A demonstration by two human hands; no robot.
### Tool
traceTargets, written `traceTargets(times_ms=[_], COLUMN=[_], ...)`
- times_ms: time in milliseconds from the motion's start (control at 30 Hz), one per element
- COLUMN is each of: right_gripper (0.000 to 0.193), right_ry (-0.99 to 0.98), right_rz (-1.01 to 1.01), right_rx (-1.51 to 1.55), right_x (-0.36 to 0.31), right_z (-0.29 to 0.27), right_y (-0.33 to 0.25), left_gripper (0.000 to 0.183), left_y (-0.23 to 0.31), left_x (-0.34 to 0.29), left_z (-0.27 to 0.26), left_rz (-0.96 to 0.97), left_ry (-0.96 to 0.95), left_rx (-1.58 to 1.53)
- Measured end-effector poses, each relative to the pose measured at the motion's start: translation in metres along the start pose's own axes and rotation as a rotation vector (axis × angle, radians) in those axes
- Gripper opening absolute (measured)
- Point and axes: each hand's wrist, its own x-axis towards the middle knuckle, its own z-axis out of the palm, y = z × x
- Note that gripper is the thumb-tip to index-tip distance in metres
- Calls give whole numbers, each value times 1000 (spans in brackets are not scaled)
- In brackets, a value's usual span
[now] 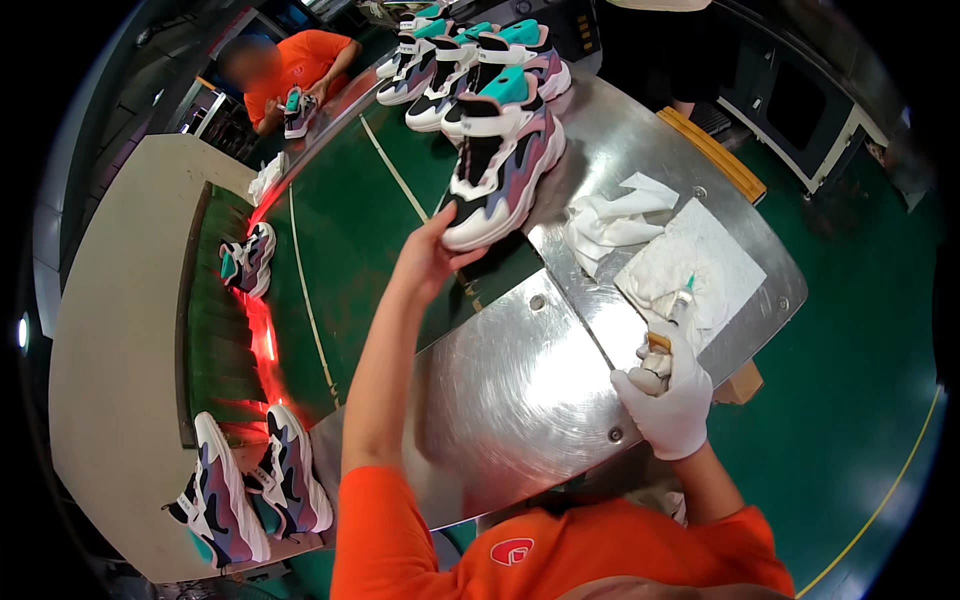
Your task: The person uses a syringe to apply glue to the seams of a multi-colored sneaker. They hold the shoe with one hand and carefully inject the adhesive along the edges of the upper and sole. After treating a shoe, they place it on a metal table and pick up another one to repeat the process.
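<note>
My bare left hand [428, 262] is closed round the toe of a sneaker [492, 165], thumb on the upper and fingers under the sole. This sneaker is white, black, purple and blue with a teal piece at its collar, and its heel points away from me. On my right hand [668, 398] is a white glove; its fingers are curled round a syringe [682, 303] with a green tip. A small amber-coloured piece [658, 342] also shows at those fingers; what it belongs to is unclear. The syringe tip is over a crumpled white cloth pad [738, 268].
Several matching sneakers [430, 75] stand beyond the held one. A green conveyor belt [350, 210] runs on my left, bearing another sneaker [247, 260]. Two more sneakers [220, 490] lean at the near left. Crumpled white cloth [615, 220] lies on the metal table [500, 350]. Across sits a co-worker [300, 75] handling a sneaker.
</note>
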Motion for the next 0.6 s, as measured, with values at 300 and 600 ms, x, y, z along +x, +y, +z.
traceTargets(times_ms=[300,600], right_gripper=[56,55], right_ry=[92,-49], right_rz=[-141,-93], right_rx=[-16,-28], right_x=[-2,-14], right_z=[3,-4], right_y=[4,-6], left_gripper=[43,51], left_y=[-28,-46], left_x=[-210,-287], left_z=[-59,-78], left_rz=[-39,317], left_ry=[210,554], left_rx=[20,1456])
